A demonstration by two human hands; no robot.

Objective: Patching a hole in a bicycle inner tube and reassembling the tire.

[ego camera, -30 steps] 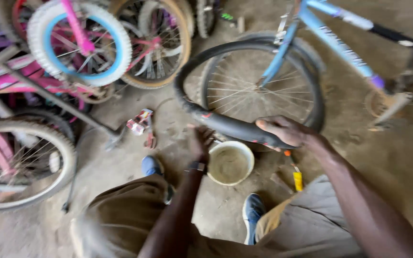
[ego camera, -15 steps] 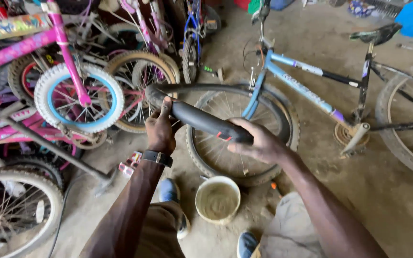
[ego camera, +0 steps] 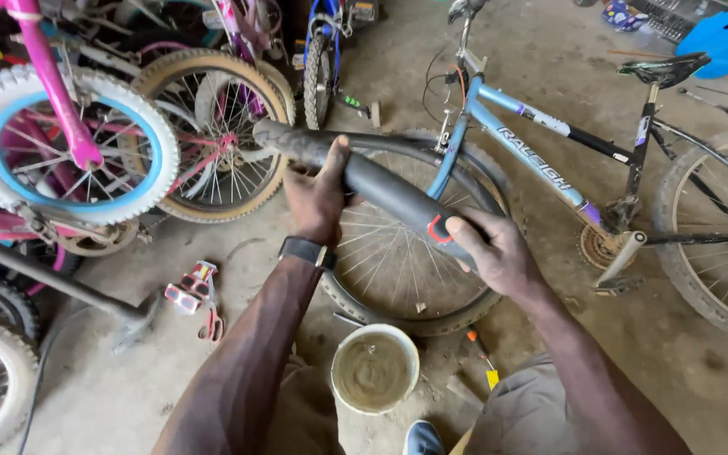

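The blue bicycle (ego camera: pixel 549 168) stands behind; its front wheel (ego camera: pixel 406 244) sits under the black inner tube (ego camera: pixel 381 190), held above a white bucket (ego camera: pixel 375 368). Left hand (ego camera: pixel 318 198) and right hand (ego camera: pixel 495 253) are both closed around the tube, which appears light, soft and flexible; support it at 2 points.

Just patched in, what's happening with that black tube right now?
The person holds an inflated black inner tube up with both hands: the left hand grips its upper stretch, the right hand pinches it beside a red mark. Below sits a white bucket of murky water, and a blue bicycle stands just behind.
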